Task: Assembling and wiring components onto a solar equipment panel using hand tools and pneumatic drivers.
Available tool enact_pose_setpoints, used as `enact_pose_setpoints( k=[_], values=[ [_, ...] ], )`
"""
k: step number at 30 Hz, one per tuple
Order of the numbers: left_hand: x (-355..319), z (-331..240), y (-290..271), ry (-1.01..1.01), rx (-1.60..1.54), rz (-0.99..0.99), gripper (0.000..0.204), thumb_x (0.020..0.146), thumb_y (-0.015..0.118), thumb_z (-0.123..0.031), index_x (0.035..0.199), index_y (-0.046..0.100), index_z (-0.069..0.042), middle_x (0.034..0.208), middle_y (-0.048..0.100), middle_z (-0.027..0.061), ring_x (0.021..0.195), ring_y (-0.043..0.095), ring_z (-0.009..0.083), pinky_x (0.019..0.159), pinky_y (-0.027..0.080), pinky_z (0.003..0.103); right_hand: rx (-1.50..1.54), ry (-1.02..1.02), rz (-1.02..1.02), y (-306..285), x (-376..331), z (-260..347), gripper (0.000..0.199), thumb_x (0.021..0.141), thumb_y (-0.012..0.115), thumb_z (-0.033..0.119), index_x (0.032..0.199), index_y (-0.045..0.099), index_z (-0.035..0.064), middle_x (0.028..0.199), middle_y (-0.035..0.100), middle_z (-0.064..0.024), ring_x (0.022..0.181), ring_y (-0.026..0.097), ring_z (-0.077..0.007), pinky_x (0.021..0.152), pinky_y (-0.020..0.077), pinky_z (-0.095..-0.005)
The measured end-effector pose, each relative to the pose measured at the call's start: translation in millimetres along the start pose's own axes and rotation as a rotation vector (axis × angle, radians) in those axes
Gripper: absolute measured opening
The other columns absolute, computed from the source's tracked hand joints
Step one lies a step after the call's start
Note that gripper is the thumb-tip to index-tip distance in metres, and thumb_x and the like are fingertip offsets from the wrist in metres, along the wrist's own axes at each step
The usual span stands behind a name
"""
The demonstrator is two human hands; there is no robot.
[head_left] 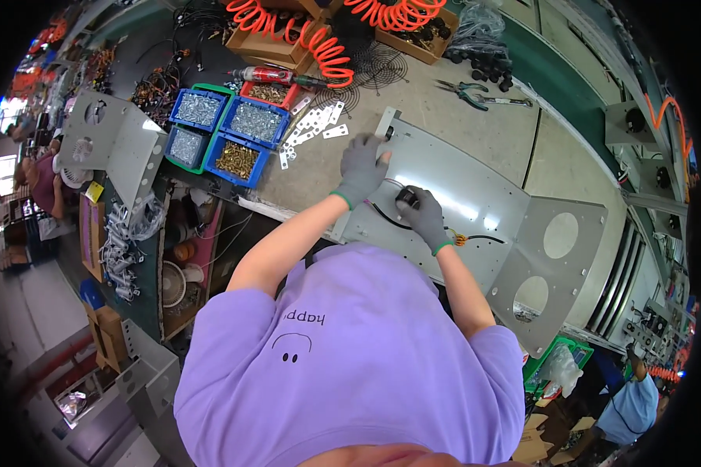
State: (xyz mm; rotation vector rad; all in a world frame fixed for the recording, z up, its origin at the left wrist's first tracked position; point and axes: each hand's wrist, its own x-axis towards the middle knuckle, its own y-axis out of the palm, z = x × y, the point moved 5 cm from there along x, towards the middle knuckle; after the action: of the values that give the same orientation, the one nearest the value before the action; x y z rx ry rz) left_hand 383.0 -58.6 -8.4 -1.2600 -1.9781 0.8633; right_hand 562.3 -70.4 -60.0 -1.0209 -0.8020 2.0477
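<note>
A grey sheet-metal panel (463, 187) with a bright face lies on the bench in front of me. My left hand (361, 167), in a grey glove with a green cuff, is at the panel's left edge, thumb on the inner side and fingers curled over the flange. My right hand (424, 216), gloved alike, is closed on a small round black part (406, 198) over the panel's near half. Its underside is hidden by my fingers. Near it a black cable (388, 215) runs across the panel, and a yellow wire bundle (460, 240) lies beside my right wrist.
A bracket with two round holes (559, 235) stands at the panel's right. Left are blue bins of screws (255, 122), white metal plates (319, 121) and a red screwdriver (269, 75). Pliers (469, 95) and a wrench (506, 101) lie beyond. Orange coiled hoses (331, 54) hang at the back.
</note>
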Motion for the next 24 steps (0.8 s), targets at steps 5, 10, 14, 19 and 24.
enact_pose_setpoints(
  k=[5,10,14,19,24],
  values=[
    [-52.9,-16.4,-23.3,0.171,-0.267,0.240,0.020,0.080,0.055,-0.015,0.099,0.062,-0.012,0.099,0.056,0.0108,0.093,0.055,0.0290,0.078,0.047,0.038,1.129,0.067,0.087,-4.1,2.6,13.8,0.042,0.087,0.054,0.025,0.122,0.051,0.0026,0.095,0.061,-0.0069,0.076,0.057,-0.0114,0.067,0.0467,-0.0249],
    [-64.8,-10.0,-30.0,0.161,-0.272,0.166,0.020,0.082,0.055,-0.012,0.102,0.061,-0.011,0.101,0.056,0.0102,0.085,0.059,0.0295,0.073,0.049,0.037,1.498,0.130,0.280,0.6,4.0,32.4,0.035,0.092,0.045,0.023,0.120,0.051,0.0017,0.095,0.061,-0.0082,0.074,0.058,-0.0120,0.065,0.0478,-0.0261],
    [-66.6,-9.6,-38.9,0.124,-0.275,0.136,0.020,0.083,0.055,-0.012,0.102,0.059,-0.008,0.100,0.057,0.0109,0.085,0.059,0.0304,0.070,0.049,0.037,1.497,0.072,0.327,1.7,3.3,37.2,0.035,0.095,0.040,0.023,0.122,0.048,0.0010,0.099,0.058,-0.0079,0.076,0.057,-0.0141,0.067,0.0497,-0.0279],
    [-73.2,-1.4,-34.5,0.036,-0.336,0.106,0.022,0.084,0.056,-0.015,0.104,0.058,-0.006,0.092,0.060,0.0119,0.080,0.061,0.0267,0.068,0.048,0.034,1.433,-0.047,0.202,-3.6,-1.9,46.4,0.032,0.092,0.047,0.016,0.120,0.047,-0.0001,0.101,0.057,-0.0088,0.086,0.058,-0.0157,0.074,0.0496,-0.0293],
    [-80.3,4.0,-21.9,-0.546,-0.831,0.257,0.025,0.087,0.056,-0.020,0.096,0.060,0.003,0.084,0.064,0.0074,0.075,0.058,0.0136,0.067,0.045,0.027,1.077,-0.297,-0.119,-5.6,-5.7,55.0,0.027,0.087,0.057,0.015,0.108,0.048,-0.0003,0.099,0.060,-0.0109,0.090,0.060,-0.0161,0.078,0.0491,-0.0283]
  ],
)
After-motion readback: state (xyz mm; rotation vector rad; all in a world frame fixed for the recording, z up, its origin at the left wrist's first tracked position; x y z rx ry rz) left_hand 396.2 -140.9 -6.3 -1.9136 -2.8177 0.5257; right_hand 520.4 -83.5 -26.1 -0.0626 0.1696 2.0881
